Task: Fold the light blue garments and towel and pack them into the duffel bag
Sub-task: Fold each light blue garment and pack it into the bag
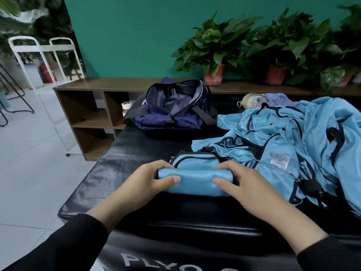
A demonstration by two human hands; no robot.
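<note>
A light blue garment [195,180], folded into a tight roll with black trim, lies on the black padded surface [121,169] in front of me. My left hand [148,180] grips its left end, thumb on top and fingers curled behind. My right hand [244,182] grips its right end the same way. A heap of unfolded light blue garments [293,137] lies to the right. The navy duffel bag [175,106] stands unzipped and gaping at the far end of the surface. A lilac towel [277,98] shows behind the heap.
A clear bottle [252,100] lies beside the towel. A low brown shelf [91,110] runs along the green wall with potted plants [214,55] on top. A white metal rack [39,55] stands on the tiled floor at left.
</note>
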